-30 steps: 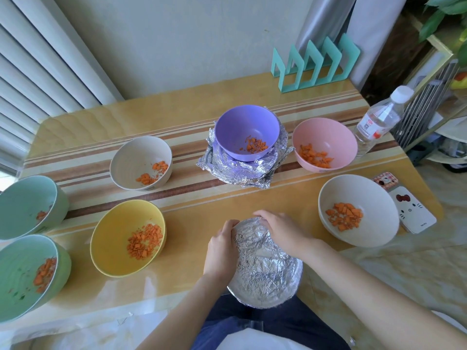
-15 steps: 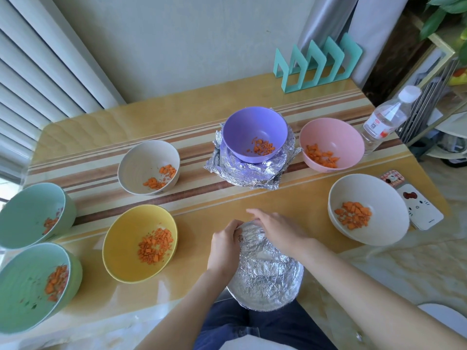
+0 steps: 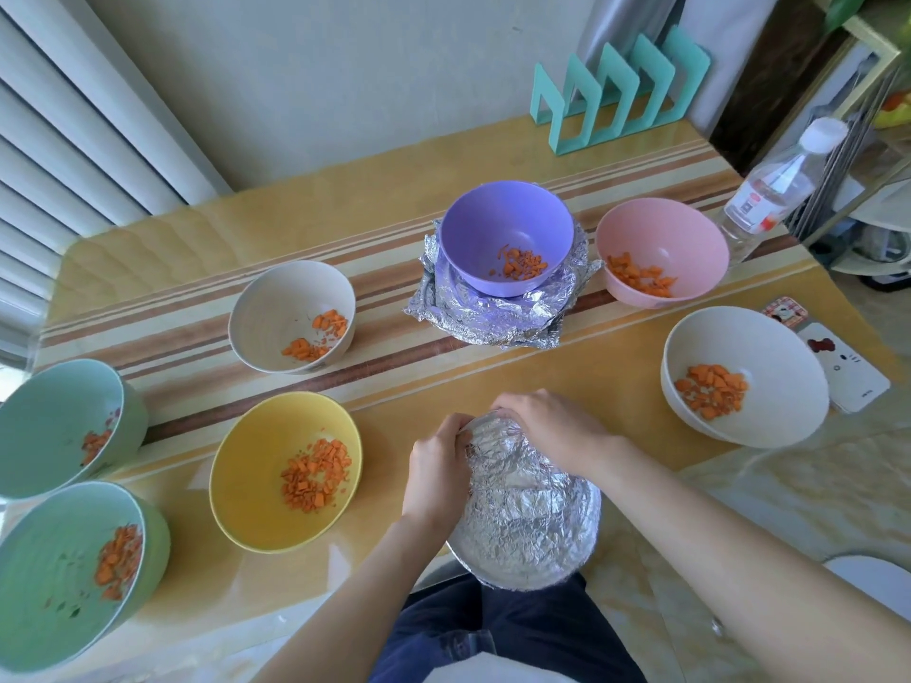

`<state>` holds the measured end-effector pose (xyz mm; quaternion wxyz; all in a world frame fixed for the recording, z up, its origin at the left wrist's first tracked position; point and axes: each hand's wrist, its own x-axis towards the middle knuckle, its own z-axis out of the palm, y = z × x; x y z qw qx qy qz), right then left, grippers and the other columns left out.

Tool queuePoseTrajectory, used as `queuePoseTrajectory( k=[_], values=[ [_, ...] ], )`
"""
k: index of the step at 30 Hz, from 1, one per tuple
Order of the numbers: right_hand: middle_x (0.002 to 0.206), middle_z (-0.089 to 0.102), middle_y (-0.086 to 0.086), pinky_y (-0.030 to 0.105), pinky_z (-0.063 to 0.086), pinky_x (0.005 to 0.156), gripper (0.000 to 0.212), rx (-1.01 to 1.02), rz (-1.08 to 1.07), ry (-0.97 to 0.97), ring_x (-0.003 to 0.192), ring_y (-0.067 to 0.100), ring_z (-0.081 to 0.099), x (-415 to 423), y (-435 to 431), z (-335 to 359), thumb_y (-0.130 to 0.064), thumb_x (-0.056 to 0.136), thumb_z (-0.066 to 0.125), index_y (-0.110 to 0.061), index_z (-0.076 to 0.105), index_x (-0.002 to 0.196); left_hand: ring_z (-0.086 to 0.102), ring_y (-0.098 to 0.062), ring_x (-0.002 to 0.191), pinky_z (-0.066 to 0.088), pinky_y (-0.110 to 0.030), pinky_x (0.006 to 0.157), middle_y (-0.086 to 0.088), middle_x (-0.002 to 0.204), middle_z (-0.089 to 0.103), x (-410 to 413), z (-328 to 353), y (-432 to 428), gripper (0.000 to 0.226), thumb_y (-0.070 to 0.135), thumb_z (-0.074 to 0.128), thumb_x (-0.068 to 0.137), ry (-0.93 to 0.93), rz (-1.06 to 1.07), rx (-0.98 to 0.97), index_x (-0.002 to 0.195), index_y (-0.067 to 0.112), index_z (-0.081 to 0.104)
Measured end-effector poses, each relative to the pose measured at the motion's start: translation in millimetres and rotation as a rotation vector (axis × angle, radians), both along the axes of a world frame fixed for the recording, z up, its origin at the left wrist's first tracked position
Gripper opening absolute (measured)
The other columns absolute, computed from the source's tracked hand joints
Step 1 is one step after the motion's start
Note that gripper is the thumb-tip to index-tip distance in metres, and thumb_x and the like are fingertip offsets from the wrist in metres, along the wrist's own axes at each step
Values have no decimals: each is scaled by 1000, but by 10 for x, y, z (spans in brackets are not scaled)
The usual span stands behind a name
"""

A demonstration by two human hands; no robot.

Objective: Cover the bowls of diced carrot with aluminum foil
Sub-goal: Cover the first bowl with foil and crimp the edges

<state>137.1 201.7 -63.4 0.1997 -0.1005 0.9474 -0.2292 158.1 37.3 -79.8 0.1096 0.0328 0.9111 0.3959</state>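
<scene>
Now: foil-wrapped bowl (image 3: pixel 530 529) at near edge of table (image 3: pixel 424 386). L hand (image 3: pixel 436 473) and R hand (image 3: pixel 547 426) both curled over its far rim, fingers clamped on the foil. Behind, purple bowl (image 3: pixel 508 239) w/ carrot sits uncovered on crumpled foil sheets (image 3: pixel 488 322).

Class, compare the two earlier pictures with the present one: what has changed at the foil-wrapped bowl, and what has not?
Nothing clearly moved. The left hand and right hand still grip the foil at its far edge. The yellow bowl and purple bowl stay put.
</scene>
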Motion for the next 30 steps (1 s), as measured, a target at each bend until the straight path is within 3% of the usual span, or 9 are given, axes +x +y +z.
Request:
queuePoseTrajectory(
  k=[5,9,11,14,20,24,26,30],
  values=[
    [95,70,12,37,50,64,23,-20,-34,1,80,28,65,7,8,-21,-6,98,44,-13,61,112,54,-15,70,32,-18,62,-1,84,69,-50,-19,-5,24,6,47,94,0,-25,14,103,17,65],
    [117,65,2,34,49,74,29,-116,-143,-22,92,21,62,63,51,-34,-21,102,39,-19,54,127,59,-21,75,33,-20,62,-3,86,70,-41,-19,-16,26,4,46,93,22,-25,14,106,17,65],
    [118,65,5,28,47,67,33,-126,-192,-15,89,19,61,88,70,-62,-8,99,42,-19,53,129,61,-26,77,34,-23,63,-5,85,70,-50,-29,-18,26,3,46,93,23,7,22,106,15,65],
    [122,63,7,28,49,68,44,-118,-228,-8,91,18,64,94,74,-91,8,93,41,-15,55,128,61,-28,78,36,-27,65,-7,85,70,-85,-46,-20,25,4,47,92,11,31,34,105,14,65],
    [112,67,-1,27,42,65,28,-102,-165,7,92,20,64,21,-5,-27,-20,100,43,-19,57,124,60,-20,76,40,-26,69,-2,83,69,-104,4,-8,22,7,47,93,-2,-18,90,102,15,65],
    [105,70,1,24,36,60,29,-3,-120,47,90,20,65,2,-73,-10,-3,94,49,-19,63,115,58,-22,71,38,-26,65,-4,79,68,-140,6,8,19,9,47,94,2,-28,67,99,12,66],
    [109,69,2,24,41,61,34,17,-98,33,93,20,65,-2,-74,-2,3,92,47,-17,62,115,57,-24,69,37,-27,64,-6,78,68,-146,3,12,20,8,47,94,-4,-23,58,98,12,66],
    [112,68,5,29,48,70,26,-49,-109,-5,97,23,64,29,-40,31,-12,99,45,-16,59,121,55,-22,66,34,-26,60,-3,76,66,-100,6,30,21,7,45,95,6,-19,51,98,13,65]
  ],
)
